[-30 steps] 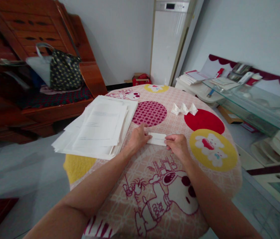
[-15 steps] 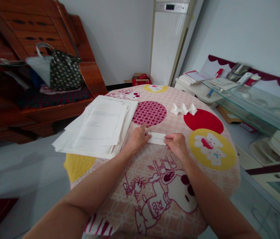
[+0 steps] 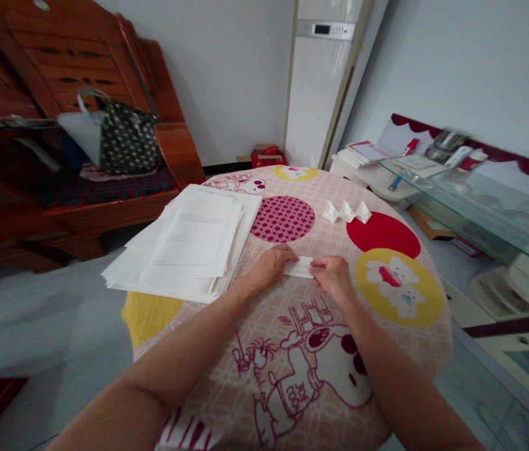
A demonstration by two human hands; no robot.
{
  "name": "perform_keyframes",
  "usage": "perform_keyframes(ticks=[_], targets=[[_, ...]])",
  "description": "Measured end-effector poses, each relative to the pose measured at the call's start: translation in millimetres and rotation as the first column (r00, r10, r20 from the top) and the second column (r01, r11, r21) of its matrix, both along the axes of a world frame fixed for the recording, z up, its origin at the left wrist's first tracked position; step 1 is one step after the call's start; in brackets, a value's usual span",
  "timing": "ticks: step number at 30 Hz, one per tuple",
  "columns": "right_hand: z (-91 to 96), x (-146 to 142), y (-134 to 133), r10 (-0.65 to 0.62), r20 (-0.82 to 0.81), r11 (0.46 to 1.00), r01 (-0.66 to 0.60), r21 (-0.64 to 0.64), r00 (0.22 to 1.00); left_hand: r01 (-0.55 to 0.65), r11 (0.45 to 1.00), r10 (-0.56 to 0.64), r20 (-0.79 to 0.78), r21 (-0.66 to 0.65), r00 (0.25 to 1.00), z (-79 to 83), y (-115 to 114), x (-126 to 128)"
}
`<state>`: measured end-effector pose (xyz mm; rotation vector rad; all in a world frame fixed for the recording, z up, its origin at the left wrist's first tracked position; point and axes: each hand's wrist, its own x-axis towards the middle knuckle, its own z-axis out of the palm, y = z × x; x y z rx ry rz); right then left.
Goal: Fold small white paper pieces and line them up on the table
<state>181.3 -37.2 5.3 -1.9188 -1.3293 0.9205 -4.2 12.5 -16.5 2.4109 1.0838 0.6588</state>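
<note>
A small folded strip of white paper (image 3: pixel 298 267) lies on the patterned tablecloth, between my hands. My left hand (image 3: pixel 273 264) has its fingers closed over the strip's left part, hiding that end. At the right end, my right hand (image 3: pixel 332 274) pinches the paper between thumb and fingers. Beyond the hands, three small pointed folded-paper pieces (image 3: pixel 347 212) stand in a row beside the red circle. To the left rests a loose stack of white sheets (image 3: pixel 189 238), the top ones bearing faint printed lines.
The round table's cloth (image 3: pixel 330 401) hangs over its edge. On the right stands a glass-topped shelf unit (image 3: pixel 475 207) with papers and small items. A wooden bench (image 3: pixel 179 156) at the left holds a dark patterned bag (image 3: pixel 128 138). Behind is a tall white appliance (image 3: pixel 313 94).
My left hand has moved slightly right over the strip, covering more of its left end. My right hand still holds the right end. The camera view has tilted up slightly.
</note>
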Motion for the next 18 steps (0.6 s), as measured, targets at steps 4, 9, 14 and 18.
perform_keyframes(ticks=[4, 9, 14, 18], targets=[[-3.0, 0.9, 1.4, 0.029, 0.064, 1.000, -0.030, 0.004, 0.998, 0.025, 0.998, -0.021, -0.079, 0.050, 0.997, 2.7, -4.1, -0.2], [-6.8, 2.0, 1.8, 0.081, 0.243, 0.992, -0.102, 0.073, 0.967, 0.058, 0.995, -0.047, -0.131, 0.086, 0.990, 9.1, -9.4, 0.2], [-4.8, 5.5, -0.8, 0.122, 0.343, 0.981, -0.165, 0.099, 0.931, 0.026, 0.997, -0.017, -0.118, 0.074, 0.993, 6.9, -10.2, 1.5], [-4.7, 8.1, -1.7, 0.133, 0.319, 0.985, -0.160, 0.061, 0.938, 0.008, 0.999, -0.003, -0.095, 0.049, 0.995, 4.6, -9.6, 2.3]])
